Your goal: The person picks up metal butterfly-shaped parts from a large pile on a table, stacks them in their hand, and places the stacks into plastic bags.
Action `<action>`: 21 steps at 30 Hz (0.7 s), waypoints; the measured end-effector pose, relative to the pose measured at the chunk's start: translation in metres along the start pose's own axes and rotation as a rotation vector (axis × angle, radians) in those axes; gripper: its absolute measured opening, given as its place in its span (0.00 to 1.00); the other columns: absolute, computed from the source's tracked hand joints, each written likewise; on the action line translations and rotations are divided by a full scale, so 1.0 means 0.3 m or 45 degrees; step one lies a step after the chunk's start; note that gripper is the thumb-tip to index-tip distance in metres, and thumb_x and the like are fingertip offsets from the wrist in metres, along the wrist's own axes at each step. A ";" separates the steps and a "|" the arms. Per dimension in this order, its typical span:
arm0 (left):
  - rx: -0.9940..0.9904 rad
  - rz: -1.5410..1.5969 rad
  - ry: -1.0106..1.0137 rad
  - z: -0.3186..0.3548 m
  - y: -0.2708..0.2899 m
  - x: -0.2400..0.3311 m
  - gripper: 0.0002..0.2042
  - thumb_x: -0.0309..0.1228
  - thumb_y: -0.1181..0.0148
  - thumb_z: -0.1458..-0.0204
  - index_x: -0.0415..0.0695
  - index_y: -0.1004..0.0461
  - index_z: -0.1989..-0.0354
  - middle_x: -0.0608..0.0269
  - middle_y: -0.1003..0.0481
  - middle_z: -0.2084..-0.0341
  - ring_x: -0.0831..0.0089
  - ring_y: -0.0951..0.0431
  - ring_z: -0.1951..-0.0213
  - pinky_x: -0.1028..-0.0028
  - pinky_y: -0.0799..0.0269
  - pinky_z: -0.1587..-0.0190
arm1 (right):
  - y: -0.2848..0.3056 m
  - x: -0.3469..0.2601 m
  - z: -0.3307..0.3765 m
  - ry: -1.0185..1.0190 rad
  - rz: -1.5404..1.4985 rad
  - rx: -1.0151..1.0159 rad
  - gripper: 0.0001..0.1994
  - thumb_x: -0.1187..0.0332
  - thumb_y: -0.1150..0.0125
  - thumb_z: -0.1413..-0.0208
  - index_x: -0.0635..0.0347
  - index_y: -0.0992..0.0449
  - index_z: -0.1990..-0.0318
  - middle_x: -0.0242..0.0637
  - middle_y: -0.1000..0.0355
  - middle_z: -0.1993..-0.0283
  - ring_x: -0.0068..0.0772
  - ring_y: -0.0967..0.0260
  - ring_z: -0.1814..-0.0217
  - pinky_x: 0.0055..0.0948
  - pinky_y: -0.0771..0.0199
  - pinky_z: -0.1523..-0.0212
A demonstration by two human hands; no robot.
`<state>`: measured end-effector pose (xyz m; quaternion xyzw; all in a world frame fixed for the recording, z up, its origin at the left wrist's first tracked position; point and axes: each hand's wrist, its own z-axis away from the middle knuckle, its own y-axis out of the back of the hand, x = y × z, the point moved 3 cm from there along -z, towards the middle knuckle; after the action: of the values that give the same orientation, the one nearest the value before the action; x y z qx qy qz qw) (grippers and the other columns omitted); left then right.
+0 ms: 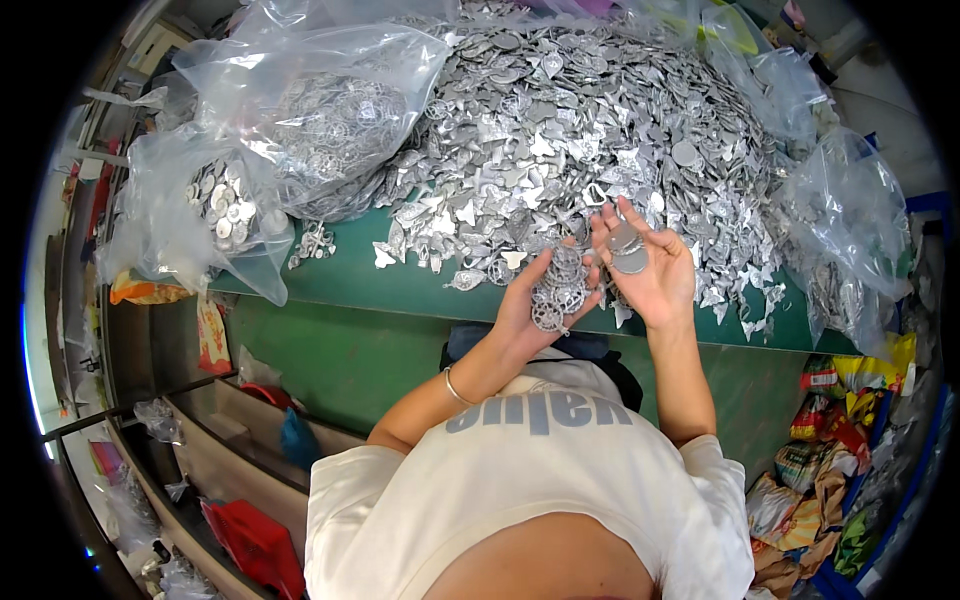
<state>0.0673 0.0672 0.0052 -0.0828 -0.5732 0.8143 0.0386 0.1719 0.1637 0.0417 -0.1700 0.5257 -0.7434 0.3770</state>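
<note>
My left hand is curled around a stack of round openwork metal charms, silver-grey, held just over the table's near edge. Close beside it my right hand is turned palm up. A few plain round metal discs lie overlapping on its palm and fingers, with the fingertips pointing away from me. Just beyond both hands spreads a large heap of small flat silver-grey metal pieces in many shapes.
The green table carries the heap. At its left are a clear bag of openwork pieces, a bag of round pieces and a small loose cluster. More plastic bags border the right. Colourful packages stand lower right; drawers lower left.
</note>
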 end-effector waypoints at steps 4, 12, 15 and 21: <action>0.034 0.118 0.011 -0.013 -0.011 0.007 0.15 0.40 0.52 0.45 0.52 0.36 0.51 0.58 0.31 0.59 0.64 0.28 0.57 0.61 0.26 0.58 | 0.061 0.008 -0.021 -0.186 -0.287 0.134 0.15 0.70 0.57 0.46 0.67 0.38 0.52 0.49 0.39 0.52 0.46 0.42 0.47 0.41 0.39 0.46; 0.067 0.049 -0.110 0.092 0.017 0.045 0.15 0.37 0.50 0.46 0.47 0.35 0.51 0.58 0.30 0.60 0.65 0.27 0.59 0.63 0.27 0.58 | -0.205 0.084 -0.018 -0.221 0.006 0.332 0.16 0.68 0.58 0.43 0.66 0.39 0.49 0.46 0.38 0.51 0.47 0.44 0.43 0.42 0.40 0.44; 0.035 0.067 -0.137 0.171 0.060 0.080 0.14 0.37 0.52 0.45 0.47 0.34 0.53 0.59 0.28 0.64 0.67 0.26 0.62 0.64 0.27 0.59 | -0.261 0.189 -0.045 -0.494 0.295 0.178 0.17 0.69 0.55 0.45 0.66 0.39 0.49 0.47 0.39 0.51 0.49 0.45 0.42 0.44 0.40 0.44; -0.003 0.006 -0.249 0.279 0.155 0.162 0.12 0.37 0.52 0.45 0.48 0.34 0.54 0.60 0.27 0.65 0.69 0.26 0.64 0.66 0.26 0.60 | -0.436 0.697 -0.188 -1.042 0.666 -0.047 0.20 0.69 0.51 0.48 0.72 0.43 0.50 0.51 0.46 0.50 0.54 0.45 0.44 0.50 0.40 0.43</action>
<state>0.0061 -0.0187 -0.0153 -0.0042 -0.5749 0.8180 -0.0195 -0.0521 0.0673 0.1086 -0.3172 0.3724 -0.4864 0.7240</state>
